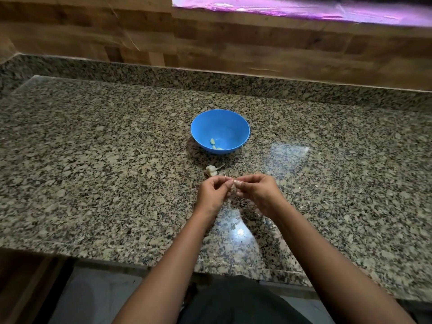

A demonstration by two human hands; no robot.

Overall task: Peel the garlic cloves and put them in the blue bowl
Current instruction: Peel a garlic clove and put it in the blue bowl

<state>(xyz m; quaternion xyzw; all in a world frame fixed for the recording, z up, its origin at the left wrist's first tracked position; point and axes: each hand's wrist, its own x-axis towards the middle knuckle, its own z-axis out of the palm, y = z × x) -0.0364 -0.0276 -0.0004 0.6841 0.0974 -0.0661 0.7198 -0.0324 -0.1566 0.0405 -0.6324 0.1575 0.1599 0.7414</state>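
1. Pinching a small pale garlic clove (233, 188) between them, the left hand (211, 195) and the right hand (257, 195) meet just above the granite counter (93, 160), mid-scene and toward its near side.
2. Left hand — fingers curled, with thumb and fingertips closed on the clove's left side. Those fingers hide most of the clove, so I cannot tell how much skin remains on it.
3. Right hand — fingers also curled, its thumb and forefinger nipping the clove's right side, a pale nail turned up toward the camera.
4. The blue bowl (236, 127) stands upright on the counter, farther away than the hands and slightly to their left, apart from them.
5. Low on the bowl's near-left inner wall lie peeled cloves (212, 141). They are pale yellow-green and number at least two, one partly hidden by the near rim.
6. A garlic bulb remnant (211, 170), white with a thin dry stalk pointing right, lies on the counter between the bowl and the hands, just beyond the left hand's fingertips.
7. Behind the counter rises a wood-patterned wall (233, 43), with a strip of purple light (304, 10) along its far right top.
8. A dark garment (233, 300) shows at the near edge, between the two bare forearms.
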